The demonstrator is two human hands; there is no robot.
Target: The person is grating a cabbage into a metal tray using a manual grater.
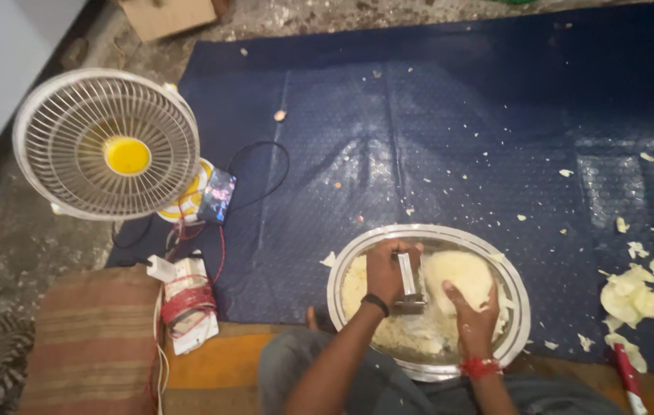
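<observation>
A large round steel plate [513, 270] lies on a blue tarp [458, 115] in front of my legs, with shredded cabbage [400, 330] piled in it. My left hand [385, 270], a black band on its wrist, grips an upright metal grater [406, 278] standing in the plate. My right hand [474, 321], red thread on its wrist, presses a pale half cabbage [458, 273] against the grater's right side.
Loose cabbage leaves [634, 296] lie on the tarp at right, beside a red and white stick [628, 373]. At left stand a white table fan [108, 146], a phone [217, 194], a wired pack with red cables [185, 300] and a striped cushion [92, 338]. A cardboard box [165, 15] sits far left.
</observation>
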